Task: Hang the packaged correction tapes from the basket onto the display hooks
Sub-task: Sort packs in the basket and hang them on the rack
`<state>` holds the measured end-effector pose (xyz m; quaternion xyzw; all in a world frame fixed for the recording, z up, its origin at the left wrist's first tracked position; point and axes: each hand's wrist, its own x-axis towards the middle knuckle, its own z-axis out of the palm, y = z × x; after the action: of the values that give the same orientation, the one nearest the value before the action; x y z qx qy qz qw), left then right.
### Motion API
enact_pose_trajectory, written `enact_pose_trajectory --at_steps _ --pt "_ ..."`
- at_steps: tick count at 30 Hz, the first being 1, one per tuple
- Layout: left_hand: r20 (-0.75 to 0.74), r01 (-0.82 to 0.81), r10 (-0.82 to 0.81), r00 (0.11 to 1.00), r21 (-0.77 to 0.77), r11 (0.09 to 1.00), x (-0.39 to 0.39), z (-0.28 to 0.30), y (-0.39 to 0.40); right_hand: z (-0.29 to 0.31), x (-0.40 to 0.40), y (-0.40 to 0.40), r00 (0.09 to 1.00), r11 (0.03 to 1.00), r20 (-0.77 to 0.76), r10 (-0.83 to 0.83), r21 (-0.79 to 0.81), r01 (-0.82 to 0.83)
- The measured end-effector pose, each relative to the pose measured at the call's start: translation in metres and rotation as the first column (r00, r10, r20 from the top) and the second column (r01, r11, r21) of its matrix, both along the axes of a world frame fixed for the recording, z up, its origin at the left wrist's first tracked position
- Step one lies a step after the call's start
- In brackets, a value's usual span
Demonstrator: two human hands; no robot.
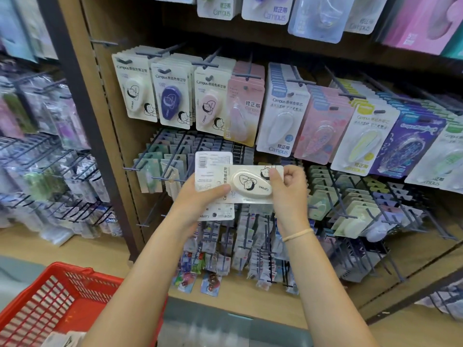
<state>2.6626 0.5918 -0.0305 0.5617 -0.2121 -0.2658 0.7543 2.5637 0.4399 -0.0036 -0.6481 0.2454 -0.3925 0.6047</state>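
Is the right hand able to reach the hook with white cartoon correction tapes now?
Probably yes: the right hand grips a white packaged correction tape, and nothing blocks the way up to that hook.

both arms raised, left hand (200, 196) and right hand (288, 189) fingers pinching

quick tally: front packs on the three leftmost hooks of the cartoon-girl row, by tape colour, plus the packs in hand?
White front pack: 1
Purple front pack: 1
Pink front pack: 1
Packs in hand: 2, a white face-up pack over a back-facing pack
Total: 5
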Motion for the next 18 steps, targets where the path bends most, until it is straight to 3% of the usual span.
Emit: enact_pose_trajectory --at_steps 2,5,8,11,13,18 --pt "-0.045 -0.125 0.122 0.992 -0.061 0.99 0.008 -0.002 0.007 0.0 0.009 0.01 0.999 0.999 -0.01 0.035 0.02 -0.035" --pt "-0.05 -0.278 0.274 0.96 -0.121 0.953 0.024 0.003 0.025 0.004 0.02 0.022 0.964 0.975 -0.156 0.215 -0.03 -0.222" --pt "-0.02 -0.36 0.36 0.933 -0.123 0.925 0.043 0.01 0.051 0.015 0.036 0.041 0.839 0.876 -0.337 0.427 -0.077 -0.476" --pt "-0.004 -0.403 0.407 0.914 -0.146 0.904 0.055 0.018 0.068 0.021 0.056 0.063 0.734 0.78 -0.426 0.529 -0.098 -0.618" --pt "-0.03 -0.415 0.416 0.909 -0.174 0.893 0.063 0.024 0.083 0.024 0.073 0.078 0.749 0.785 -0.396 0.531 -0.102 -0.611" --pt "-0.075 -0.445 0.439 0.896 -0.18 0.877 0.08 0.022 0.118 0.043 0.119 0.103 0.897 0.896 -0.2 0.394 -0.132 -0.423"
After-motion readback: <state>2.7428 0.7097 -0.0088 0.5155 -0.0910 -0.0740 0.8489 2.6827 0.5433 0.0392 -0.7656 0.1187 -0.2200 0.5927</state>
